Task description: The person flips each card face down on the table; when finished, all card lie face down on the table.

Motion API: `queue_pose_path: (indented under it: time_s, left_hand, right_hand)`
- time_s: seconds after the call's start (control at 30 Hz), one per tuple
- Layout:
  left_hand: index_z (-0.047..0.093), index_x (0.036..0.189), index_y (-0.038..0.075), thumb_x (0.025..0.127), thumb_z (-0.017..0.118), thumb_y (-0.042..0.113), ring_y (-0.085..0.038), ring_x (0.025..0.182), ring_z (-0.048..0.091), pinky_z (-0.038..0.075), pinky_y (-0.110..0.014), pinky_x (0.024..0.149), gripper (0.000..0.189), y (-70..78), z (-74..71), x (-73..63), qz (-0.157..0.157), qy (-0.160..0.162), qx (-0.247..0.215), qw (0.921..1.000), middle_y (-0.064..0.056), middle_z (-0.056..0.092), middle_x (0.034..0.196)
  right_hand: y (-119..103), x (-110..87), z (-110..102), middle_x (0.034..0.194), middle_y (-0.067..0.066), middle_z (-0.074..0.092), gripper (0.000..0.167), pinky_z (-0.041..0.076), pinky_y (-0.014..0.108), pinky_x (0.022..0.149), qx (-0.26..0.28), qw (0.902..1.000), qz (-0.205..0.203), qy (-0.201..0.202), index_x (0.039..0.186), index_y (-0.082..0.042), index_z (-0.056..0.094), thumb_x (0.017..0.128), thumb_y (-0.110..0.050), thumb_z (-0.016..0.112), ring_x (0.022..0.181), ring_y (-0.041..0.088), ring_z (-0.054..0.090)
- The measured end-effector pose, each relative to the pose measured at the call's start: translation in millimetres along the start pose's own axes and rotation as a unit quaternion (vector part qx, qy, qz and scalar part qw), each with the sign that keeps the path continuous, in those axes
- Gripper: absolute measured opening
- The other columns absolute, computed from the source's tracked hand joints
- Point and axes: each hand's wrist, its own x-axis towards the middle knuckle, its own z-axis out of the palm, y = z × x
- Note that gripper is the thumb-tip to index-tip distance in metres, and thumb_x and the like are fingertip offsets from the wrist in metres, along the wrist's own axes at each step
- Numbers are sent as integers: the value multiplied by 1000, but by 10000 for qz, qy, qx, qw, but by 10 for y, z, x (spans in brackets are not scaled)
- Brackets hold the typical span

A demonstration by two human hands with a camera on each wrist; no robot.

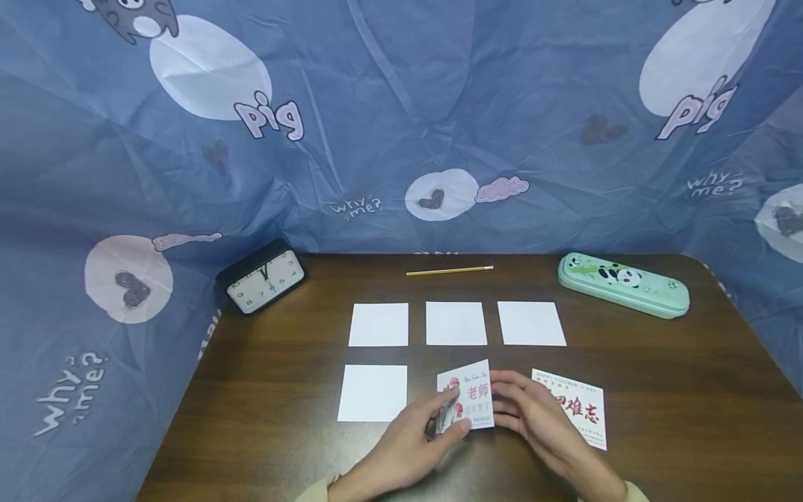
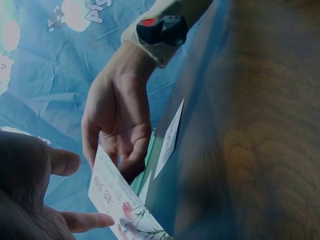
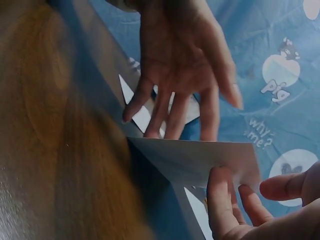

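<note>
My left hand [image 1: 417,436] holds a small greeting card [image 1: 478,394] raised off the table at a tilt. Its thumb and a finger lie over the printed face, which carries red lettering and pink flowers. At the card's right edge is my right hand [image 1: 533,411]. In the right wrist view its fingers [image 3: 220,185] rest on the blank back, while the thumb stands apart. A second greeting card [image 1: 590,415] with bold red characters lies on the table, partly covered by the right hand. The left hand's remaining fingers are hidden from the head view.
Three blank white cards form a row behind the hands, the middle card [image 1: 456,323] among them. Another white card [image 1: 373,394] lies left. Farther back are a clock [image 1: 262,279], a pencil [image 1: 449,270] and a green panda pencil case [image 1: 621,284]. A blue curtain [image 1: 376,125] encloses the table.
</note>
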Motion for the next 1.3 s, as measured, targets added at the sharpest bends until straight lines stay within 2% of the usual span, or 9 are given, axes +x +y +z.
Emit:
queue_pose_path:
  time_s: [0.23, 0.33, 0.47, 0.57, 0.77, 0.93, 1.07, 1.17, 1.3]
  left_hand:
    - [56, 150, 18, 105, 52, 54, -32, 123, 69, 57, -45, 103, 58, 32, 6, 29, -171, -88, -478, 9987, -15, 59, 151]
    - [56, 151, 19, 107, 51, 52, -31, 121, 71, 59, -40, 98, 55, 29, 8, 49, -128, -128, -767, 9969, -15, 59, 151]
    - [54, 152, 19, 109, 51, 45, -31, 116, 73, 62, -30, 86, 51, 19, 24, 66, -49, -180, -1501, 9885, -17, 60, 150]
    - [52, 153, 15, 109, 53, 39, -33, 115, 73, 62, -26, 84, 50, 22, 28, 77, -36, -144, -2003, 9796, -18, 61, 148]
    - [55, 149, 10, 106, 61, 28, -37, 120, 70, 58, -19, 92, 47, 27, 15, 84, 121, 154, -2472, 9688, -18, 62, 146]
    - [55, 147, 8, 103, 65, 18, -29, 115, 73, 57, -19, 94, 46, -21, -15, 96, 167, 458, -2774, 9595, -21, 64, 140]
    - [53, 149, 10, 101, 67, 12, -18, 98, 75, 59, -18, 83, 50, -75, -51, 102, 138, 771, -2879, 9544, -24, 65, 131]
    - [52, 151, 13, 100, 68, 10, -13, 87, 73, 56, -16, 73, 53, -119, -75, 109, 100, 985, -2811, 9546, -24, 65, 126]
    - [53, 151, 13, 99, 68, 7, -10, 80, 71, 53, -12, 66, 54, -169, -96, 118, 55, 1161, -2687, 9562, -23, 66, 122]
  right_hand:
    - [60, 43, 91, 136, 15, 63, 56, 61, 29, 96, -290, 9993, 158, -185, 152, 8, 38, 111, -30, 47, 112, 16, 69]
    - [83, 48, 134, 143, 21, 58, 62, 60, 33, 100, -359, 9989, 175, -231, 153, 8, 37, 109, -35, 51, 117, 19, 68]
    - [114, 55, 192, 148, 26, 55, 68, 61, 38, 101, -434, 9990, 111, -56, 152, 7, 39, 106, -39, 58, 123, 24, 66]
    - [124, 61, 234, 147, 26, 56, 66, 62, 39, 98, -569, 9982, 50, 191, 150, 4, 42, 104, -39, 62, 124, 25, 65]
    - [111, 62, 280, 138, 19, 61, 56, 61, 41, 97, -753, 9955, -197, 541, 143, -3, 52, 100, -34, 69, 117, 21, 66]
    - [102, 51, 270, 144, 21, 57, 53, 61, 42, 99, -837, 9925, -408, 797, 141, -3, 55, 99, -30, 71, 121, 25, 66]
    - [78, 51, 240, 146, 21, 55, 52, 62, 39, 97, -935, 9888, -423, 1083, 141, -1, 55, 98, -26, 72, 124, 28, 66]
    - [57, 49, 213, 146, 21, 57, 49, 63, 36, 95, -1037, 9856, -446, 1259, 140, -2, 55, 99, -21, 71, 124, 29, 67]
    - [36, 36, 167, 144, 20, 60, 45, 63, 35, 94, -1177, 9828, -521, 1327, 140, -2, 54, 100, -19, 69, 126, 29, 66]
